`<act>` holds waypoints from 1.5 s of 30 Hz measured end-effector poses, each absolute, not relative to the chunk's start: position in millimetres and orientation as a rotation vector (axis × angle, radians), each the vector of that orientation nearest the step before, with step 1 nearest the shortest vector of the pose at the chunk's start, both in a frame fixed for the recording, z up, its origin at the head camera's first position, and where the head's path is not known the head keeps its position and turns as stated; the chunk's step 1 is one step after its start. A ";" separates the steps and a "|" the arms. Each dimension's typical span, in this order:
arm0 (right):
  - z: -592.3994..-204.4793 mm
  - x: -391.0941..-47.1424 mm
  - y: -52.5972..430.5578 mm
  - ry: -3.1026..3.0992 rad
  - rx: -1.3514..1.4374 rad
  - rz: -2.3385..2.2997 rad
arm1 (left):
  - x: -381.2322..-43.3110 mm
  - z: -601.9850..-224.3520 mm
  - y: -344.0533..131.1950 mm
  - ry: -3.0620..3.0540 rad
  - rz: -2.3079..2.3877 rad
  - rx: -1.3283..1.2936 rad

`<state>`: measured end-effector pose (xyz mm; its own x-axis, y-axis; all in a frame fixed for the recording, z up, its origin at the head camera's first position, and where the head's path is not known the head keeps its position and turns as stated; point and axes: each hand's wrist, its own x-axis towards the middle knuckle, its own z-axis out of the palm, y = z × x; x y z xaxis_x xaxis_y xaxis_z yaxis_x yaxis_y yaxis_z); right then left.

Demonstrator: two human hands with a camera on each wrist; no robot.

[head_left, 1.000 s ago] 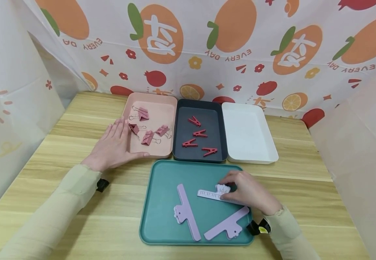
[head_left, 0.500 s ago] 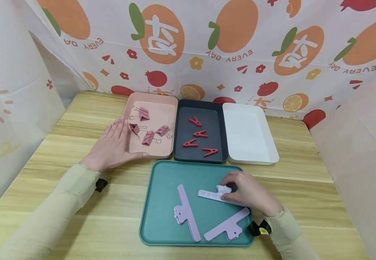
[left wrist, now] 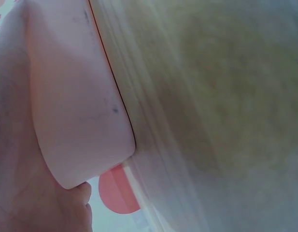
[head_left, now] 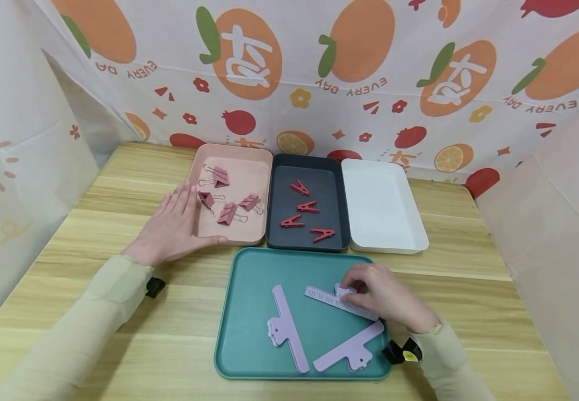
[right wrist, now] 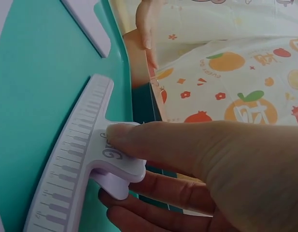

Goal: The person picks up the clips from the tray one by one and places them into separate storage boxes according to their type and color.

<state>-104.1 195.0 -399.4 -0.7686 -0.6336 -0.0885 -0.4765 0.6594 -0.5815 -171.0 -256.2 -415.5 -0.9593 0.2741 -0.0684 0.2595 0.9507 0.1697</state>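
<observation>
My right hand (head_left: 382, 298) pinches the handle of a lilac sheet-music clip (head_left: 319, 295) with piano keys printed along its bar. In the right wrist view the thumb presses on top of the clip's handle (right wrist: 103, 145), and the fingers curl below. Two plain-faced lilac clips lie on the green tray (head_left: 249, 270), one left of centre (head_left: 285, 328) and one at the front right (head_left: 347, 348). My left hand (head_left: 169, 225) rests with straight fingers along the left side of the pink tray (head_left: 254, 161), its thumb at the front rim.
Several pink binder clips (head_left: 227, 213) lie in the pink tray. Beside it, a dark grey tray (head_left: 329, 178) holds several small red clips (head_left: 307, 206). A white tray (head_left: 382, 203) stands at the right of the row. A fruit-print curtain (head_left: 299, 72) hangs behind the wooden table (head_left: 470, 289).
The piano-print clip has turned and tipped slightly under my right hand, its left end higher up the tray than before. My left hand stays at the pink tray.
</observation>
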 end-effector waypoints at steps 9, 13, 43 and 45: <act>-395.2 -105.9 194.9 2.617 -0.909 -0.827 | -170.7 -415.0 -255.6 3.017 0.256 0.417; -393.5 -107.0 197.0 2.621 -0.905 -0.857 | -170.6 -414.9 -256.1 3.014 0.259 0.417; -365.3 -120.3 225.6 2.814 -0.837 -1.019 | -172.6 -415.5 -270.3 3.012 0.300 0.419; -362.5 -122.0 228.3 2.836 -0.824 -1.031 | -172.2 -416.4 -270.5 3.013 0.301 0.422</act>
